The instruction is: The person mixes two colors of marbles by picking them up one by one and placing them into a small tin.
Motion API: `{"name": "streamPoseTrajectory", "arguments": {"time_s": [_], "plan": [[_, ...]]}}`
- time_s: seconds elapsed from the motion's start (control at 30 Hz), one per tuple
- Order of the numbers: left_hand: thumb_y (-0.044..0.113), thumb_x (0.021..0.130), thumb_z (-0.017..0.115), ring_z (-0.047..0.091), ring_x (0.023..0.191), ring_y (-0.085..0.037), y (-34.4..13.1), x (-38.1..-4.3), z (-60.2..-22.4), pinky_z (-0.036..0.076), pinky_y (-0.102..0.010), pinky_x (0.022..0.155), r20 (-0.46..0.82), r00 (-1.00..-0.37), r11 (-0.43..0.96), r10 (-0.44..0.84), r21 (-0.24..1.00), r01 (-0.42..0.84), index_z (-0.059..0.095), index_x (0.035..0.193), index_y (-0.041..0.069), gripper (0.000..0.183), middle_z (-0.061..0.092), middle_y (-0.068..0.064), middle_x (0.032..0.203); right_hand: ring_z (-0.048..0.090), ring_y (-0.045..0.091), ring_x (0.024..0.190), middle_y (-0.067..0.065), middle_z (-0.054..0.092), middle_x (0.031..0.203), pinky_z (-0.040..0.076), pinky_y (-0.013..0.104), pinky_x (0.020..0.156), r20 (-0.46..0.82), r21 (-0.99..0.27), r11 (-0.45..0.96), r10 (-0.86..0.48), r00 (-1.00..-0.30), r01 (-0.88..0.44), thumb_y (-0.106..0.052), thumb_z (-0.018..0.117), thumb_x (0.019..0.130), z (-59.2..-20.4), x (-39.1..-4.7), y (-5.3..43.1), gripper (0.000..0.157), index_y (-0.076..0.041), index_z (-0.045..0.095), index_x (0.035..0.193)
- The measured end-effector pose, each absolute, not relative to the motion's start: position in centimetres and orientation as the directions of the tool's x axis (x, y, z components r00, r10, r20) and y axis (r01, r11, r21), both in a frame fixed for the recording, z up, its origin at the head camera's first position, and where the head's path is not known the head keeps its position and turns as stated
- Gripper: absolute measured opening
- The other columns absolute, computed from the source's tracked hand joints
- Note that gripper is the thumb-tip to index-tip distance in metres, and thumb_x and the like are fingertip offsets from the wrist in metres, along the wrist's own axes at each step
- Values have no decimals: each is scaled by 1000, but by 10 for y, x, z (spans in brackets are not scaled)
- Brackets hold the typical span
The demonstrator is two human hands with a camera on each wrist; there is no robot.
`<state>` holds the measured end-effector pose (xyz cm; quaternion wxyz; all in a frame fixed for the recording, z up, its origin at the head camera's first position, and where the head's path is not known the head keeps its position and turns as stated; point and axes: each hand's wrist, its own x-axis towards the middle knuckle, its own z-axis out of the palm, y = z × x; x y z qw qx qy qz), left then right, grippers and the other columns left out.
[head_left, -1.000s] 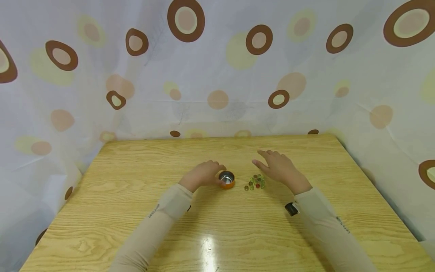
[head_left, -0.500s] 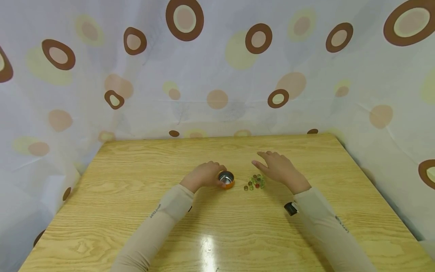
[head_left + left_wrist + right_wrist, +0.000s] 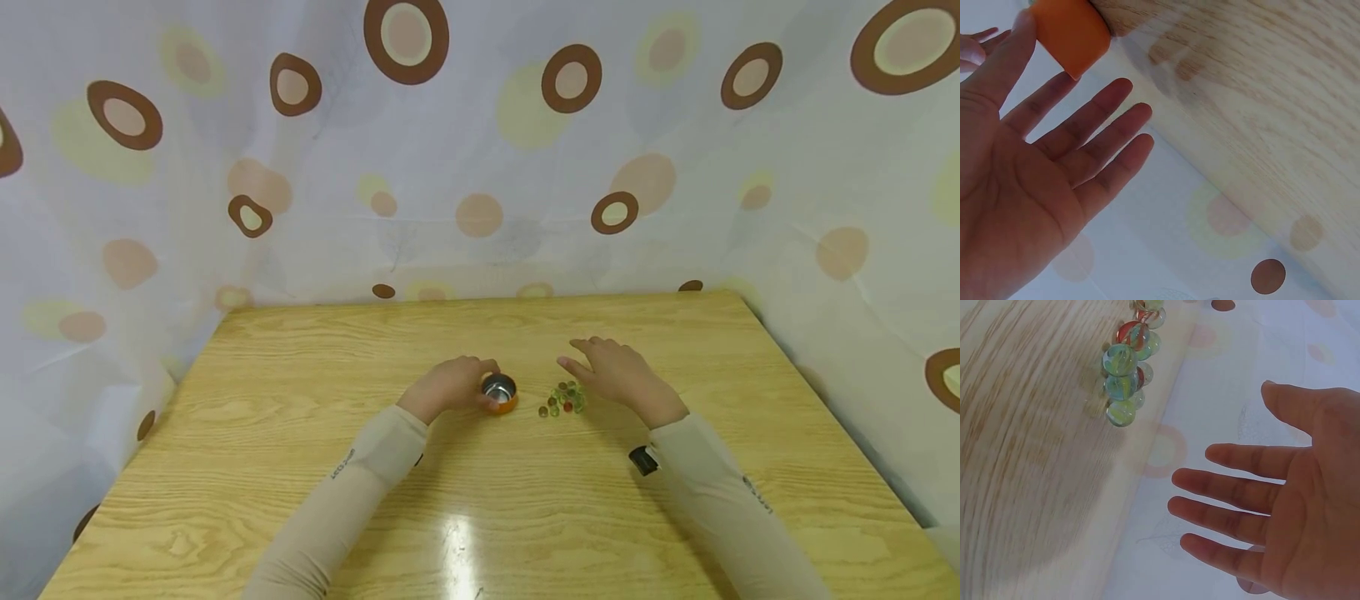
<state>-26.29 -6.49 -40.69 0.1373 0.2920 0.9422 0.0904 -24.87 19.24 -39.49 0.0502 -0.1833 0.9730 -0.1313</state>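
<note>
Where spotted sheeting backs the wooden table, left hand pinches orange bowl; right hand, released, hovers right of marbles.

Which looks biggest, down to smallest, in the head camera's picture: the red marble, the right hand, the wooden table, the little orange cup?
Largest to smallest:
1. wooden table
2. right hand
3. orange cup
4. red marble

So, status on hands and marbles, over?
Left hand: fingers pinch orange bowl. Right hand: empty, near glass marbles. Marbles on tabletop, nothing between them and bowl.
</note>
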Motion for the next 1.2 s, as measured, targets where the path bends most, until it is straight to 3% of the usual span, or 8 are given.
{"name": "streamPoseTrajectory", "arguments": {"time_s": [0.53, 0.93, 1.2], "plan": [[34, 85, 73, 57, 80, -17, -69, -263, -412, 48, -36, 85, -185, -798, 799, 574, 340, 496, 56, 127, 14, 49, 64, -3, 88, 49, 47, 119, 32, 48, 134, 39, 59, 95, -85, -278, 893, -389, -917, -354, -40, 43, 103, -400, -248, 193, 59, 5, 44, 140], [33, 86, 72, 57, 82, -17, -70, -263, -410, 47, -36, 86, -196, -789, 785, 582, 388, 483, 55, 129, 15, 50, 66, -7, 100, 52, 46, 116, 32, 50, 132, 41, 58, 94, -95, -271, 896, -389, -917, -352, -39, 43, 103, -399, -247, 192, 58, 6, 44, 139], [34, 86, 72, 59, 93, -18, -71, -262, -410, 46, -37, 91, -215, -795, 795, 568, 394, 462, 54, 131, 16, 52, 66, -8, 108, 53, 46, 114, 33, 50, 131, 42, 57, 92, -123, -279, 898, -385, -915, -341, -39, 42, 103, -396, -245, 193, 58, 7, 45, 139]]}}
